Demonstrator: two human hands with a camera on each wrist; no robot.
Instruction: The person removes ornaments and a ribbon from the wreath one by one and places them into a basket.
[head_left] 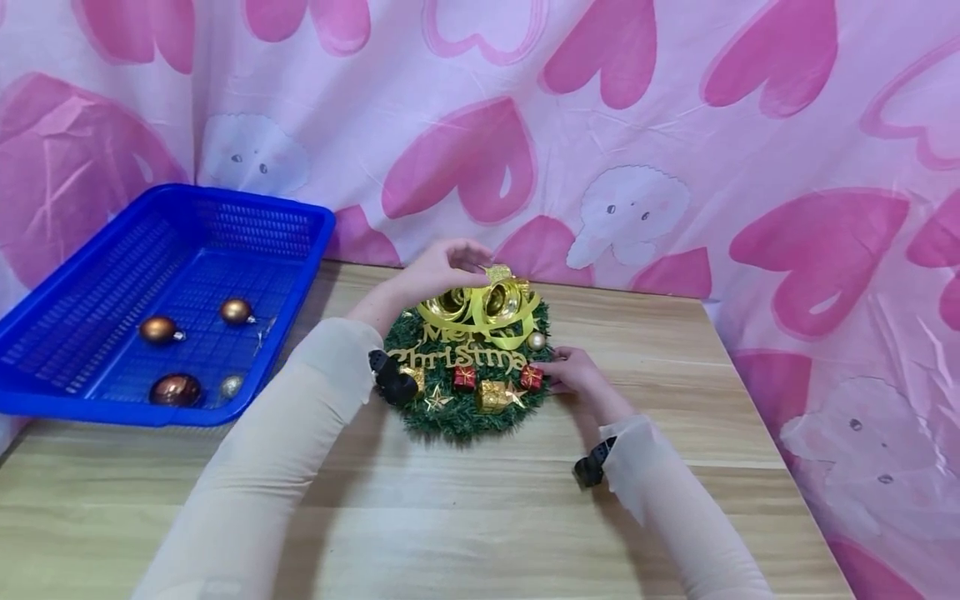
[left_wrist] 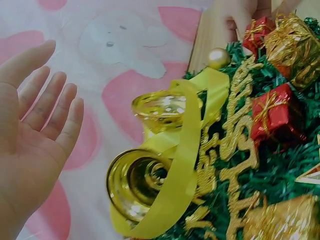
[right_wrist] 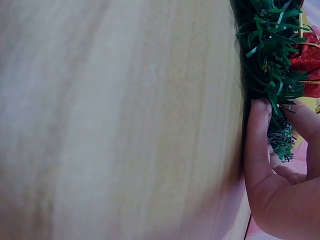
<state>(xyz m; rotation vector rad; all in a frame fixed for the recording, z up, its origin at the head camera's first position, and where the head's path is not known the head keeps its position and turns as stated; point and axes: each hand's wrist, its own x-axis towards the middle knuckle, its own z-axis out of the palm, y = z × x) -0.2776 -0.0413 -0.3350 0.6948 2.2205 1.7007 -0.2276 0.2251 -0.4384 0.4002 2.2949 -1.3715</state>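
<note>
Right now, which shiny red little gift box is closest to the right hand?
The small shiny red gift box on the right edge of the round green wreath, beside the right hand. The other red gift box sits nearer the wreath's middle.

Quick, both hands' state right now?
Left hand: open, holding nothing.
Right hand: closed, pinching the edge of the wreath.

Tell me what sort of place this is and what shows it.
Probably an indoor corner arranged for craft or decorating work: a wood-grain table backed by pink heart-print cloth, a decorated Christmas wreath on it, and a blue basket holding several baubles.
</note>
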